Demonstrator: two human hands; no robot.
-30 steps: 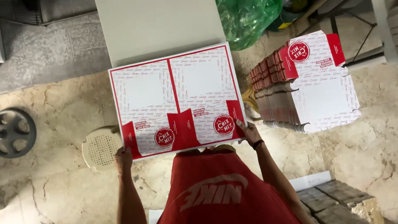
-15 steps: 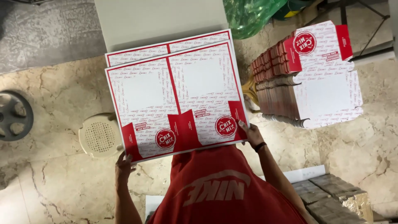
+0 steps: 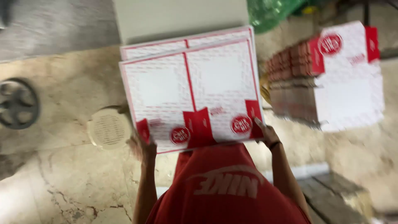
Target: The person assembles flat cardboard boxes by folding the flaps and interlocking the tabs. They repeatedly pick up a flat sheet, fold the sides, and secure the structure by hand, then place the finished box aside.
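Observation:
I hold a flat, unfolded white and red cardboard box blank [image 3: 188,89] in front of my red shirt. My left hand [image 3: 143,146] grips its near left corner and my right hand [image 3: 267,133] grips its near right corner. Under it lies another flat blank [image 3: 166,44] of the same kind, its far edge showing on a pale table [image 3: 178,16]. The picture is blurred by motion.
A tall stack of folded white and red boxes [image 3: 331,79] stands to the right on the marble floor [image 3: 62,174]. A round cream vent cover [image 3: 108,129] and a dark wheel [image 3: 16,103] lie at left. A green plastic bag [image 3: 273,12] is at the top.
The top blank has been lifted and pulled toward me, uncovering a second blank beneath. My view has shifted and blurred.

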